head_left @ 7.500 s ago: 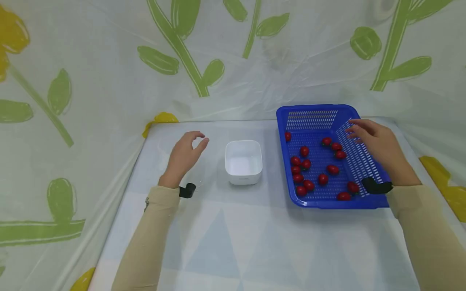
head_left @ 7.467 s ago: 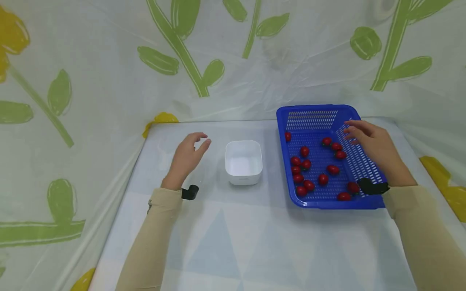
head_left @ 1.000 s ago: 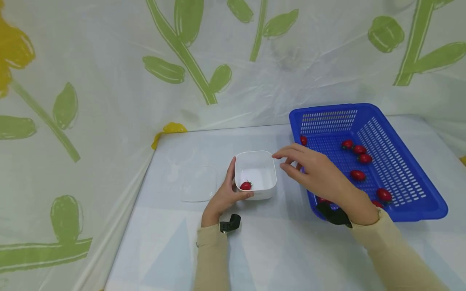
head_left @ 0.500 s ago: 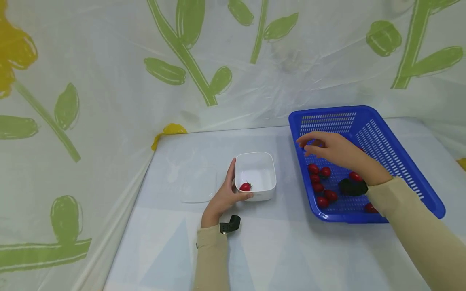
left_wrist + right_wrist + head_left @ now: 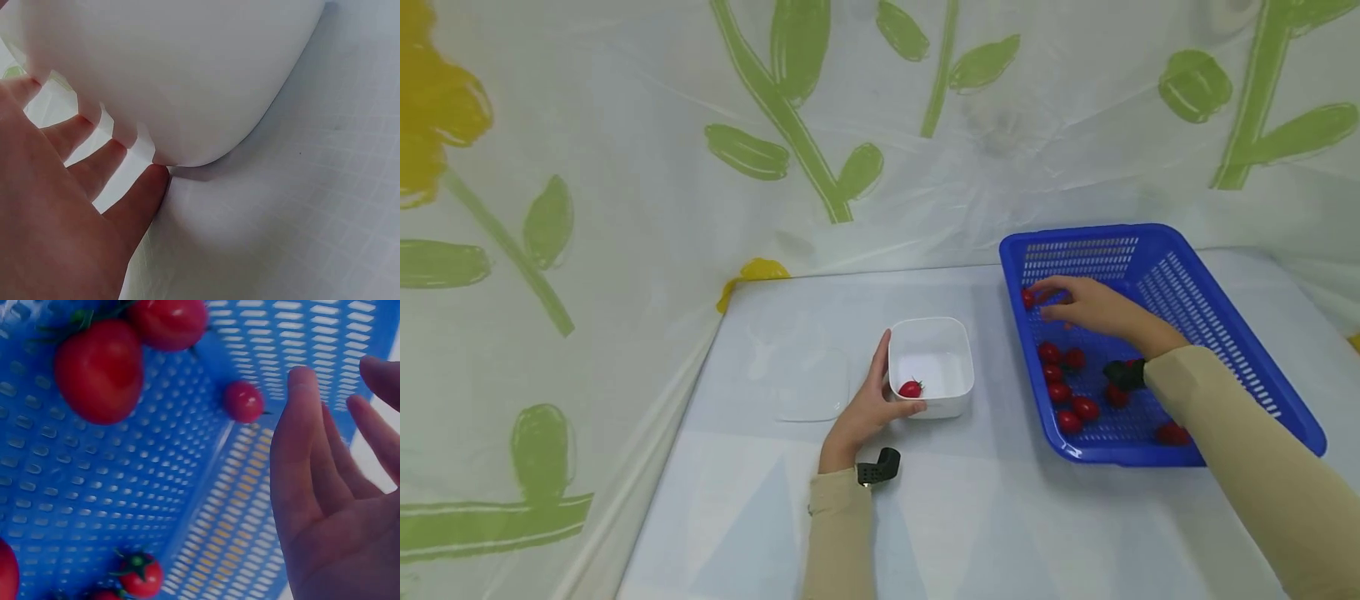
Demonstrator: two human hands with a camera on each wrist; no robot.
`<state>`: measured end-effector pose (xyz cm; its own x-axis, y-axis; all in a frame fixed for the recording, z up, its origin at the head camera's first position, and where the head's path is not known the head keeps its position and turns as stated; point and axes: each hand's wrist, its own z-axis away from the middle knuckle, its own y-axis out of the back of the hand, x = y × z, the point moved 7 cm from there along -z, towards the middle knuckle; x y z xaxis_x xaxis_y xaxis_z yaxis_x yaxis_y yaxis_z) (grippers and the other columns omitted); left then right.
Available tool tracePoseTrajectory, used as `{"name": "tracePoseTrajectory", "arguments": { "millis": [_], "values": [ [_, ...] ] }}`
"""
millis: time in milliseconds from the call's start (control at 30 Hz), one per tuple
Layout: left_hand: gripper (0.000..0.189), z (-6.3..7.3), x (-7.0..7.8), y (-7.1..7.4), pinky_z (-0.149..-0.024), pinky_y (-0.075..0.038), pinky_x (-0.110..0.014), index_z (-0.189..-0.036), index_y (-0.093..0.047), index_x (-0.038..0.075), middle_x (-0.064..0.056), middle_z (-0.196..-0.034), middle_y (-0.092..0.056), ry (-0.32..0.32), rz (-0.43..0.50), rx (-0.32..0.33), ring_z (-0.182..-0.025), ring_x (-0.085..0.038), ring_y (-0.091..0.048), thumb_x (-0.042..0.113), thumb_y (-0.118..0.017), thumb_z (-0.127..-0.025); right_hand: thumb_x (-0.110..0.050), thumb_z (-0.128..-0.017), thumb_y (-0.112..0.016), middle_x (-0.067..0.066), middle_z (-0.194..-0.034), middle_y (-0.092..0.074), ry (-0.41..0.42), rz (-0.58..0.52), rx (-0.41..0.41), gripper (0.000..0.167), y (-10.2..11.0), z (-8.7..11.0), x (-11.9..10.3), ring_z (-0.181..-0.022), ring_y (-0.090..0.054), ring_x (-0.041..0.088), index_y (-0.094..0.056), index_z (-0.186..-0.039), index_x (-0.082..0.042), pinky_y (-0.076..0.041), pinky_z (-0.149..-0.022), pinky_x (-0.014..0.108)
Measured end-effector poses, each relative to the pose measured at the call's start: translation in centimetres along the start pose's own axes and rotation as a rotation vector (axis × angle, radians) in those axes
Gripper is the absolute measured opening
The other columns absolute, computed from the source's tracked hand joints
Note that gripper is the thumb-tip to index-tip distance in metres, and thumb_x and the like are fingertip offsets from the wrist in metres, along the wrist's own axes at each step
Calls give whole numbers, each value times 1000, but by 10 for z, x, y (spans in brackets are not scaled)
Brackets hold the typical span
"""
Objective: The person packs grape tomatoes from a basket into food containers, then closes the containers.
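Note:
My left hand [image 5: 868, 412] holds a small square white container [image 5: 943, 407] at its near left corner, thumb on the front wall and fingers along the left side. A cherry tomato [image 5: 911, 389] with a green calyx lies inside by the near left corner. In the left wrist view, the fingers [image 5: 140, 200] touch the container's outer wall. My right hand [image 5: 1097, 308] is inside the blue basket [image 5: 1127, 454], fingers loosely bent. Close to its fingertips, a cherry tomato [image 5: 244, 401] sits in the basket's corner; the right wrist view shows a gap between them.
Several more cherry tomatoes [image 5: 1086, 408] lie along the basket's left side and near its front; the right arm covers part of it. A clear flat lid [image 5: 812, 387] lies left of the container. A floral sheet [image 5: 940, 192] hangs behind the table.
Since 7.5 seconds ago, the left hand has taken hold of the container and a tomato is now in it. In the last second, the right hand has moved from beside the container into the basket.

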<state>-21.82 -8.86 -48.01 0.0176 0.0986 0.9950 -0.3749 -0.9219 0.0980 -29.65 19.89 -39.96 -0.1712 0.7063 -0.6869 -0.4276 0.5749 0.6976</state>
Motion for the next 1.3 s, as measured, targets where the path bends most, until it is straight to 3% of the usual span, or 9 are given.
{"name": "tracePoseTrajectory", "arguments": {
  "millis": [200, 300, 567, 767, 967, 1300],
  "values": [
    [108, 8, 19, -5, -106, -13, -44, -142, 2, 35, 6, -149, -4, 10, -14, -23, -134, -22, -10, 15, -76, -70, -14, -89, -52, 27, -127, -40, -53, -77, 4, 49, -1, -13, 21, -100, -52, 38, -36, -133, -1, -48, -75, 45],
    [108, 7, 18, -4, -105, -13, -45, -142, 2, 36, 5, -149, -3, 5, -9, -23, -134, -24, -10, 15, -76, -70, -13, -89, -52, 28, -128, -37, -87, -110, 7, 51, 0, -20, 31, -99, -52, 41, -33, -134, -1, -48, -76, 46],
    [108, -2, -3, -1, -105, -16, -45, -138, -1, 47, 8, -149, -5, -16, -24, -5, -133, -22, -14, 24, -79, -67, -10, -88, -51, 32, -129, -33, -157, -122, 61, 54, 3, -32, 46, -107, -45, 44, -28, -135, 4, -46, -79, 46],
    [109, 3, 6, -2, -104, -16, -46, -140, 1, 43, 5, -149, -5, -11, -22, -10, -133, -25, -15, 22, -78, -68, -11, -87, -53, 33, -130, -28, -189, -186, -4, 63, -10, -45, 49, -112, -40, 46, -19, -138, 5, -44, -84, 47],
    [108, 7, 20, -8, -105, -15, -47, -142, 5, 33, 2, -149, -3, -20, -20, -36, -134, -29, -11, 17, -75, -71, -10, -87, -53, 33, -128, -34, -182, -154, -60, 60, -22, -52, 49, -111, -43, 44, -23, -136, 8, -46, -83, 45],
    [108, 6, 16, -5, -105, -14, -45, -142, 4, 36, 0, -149, -3, -27, -27, -23, -134, -28, -11, 18, -76, -71, -10, -84, -59, 29, -119, -46, -177, -25, -71, 48, -22, -53, 49, -98, -55, 37, -41, -127, 4, -48, -77, 43]
  ]
}}
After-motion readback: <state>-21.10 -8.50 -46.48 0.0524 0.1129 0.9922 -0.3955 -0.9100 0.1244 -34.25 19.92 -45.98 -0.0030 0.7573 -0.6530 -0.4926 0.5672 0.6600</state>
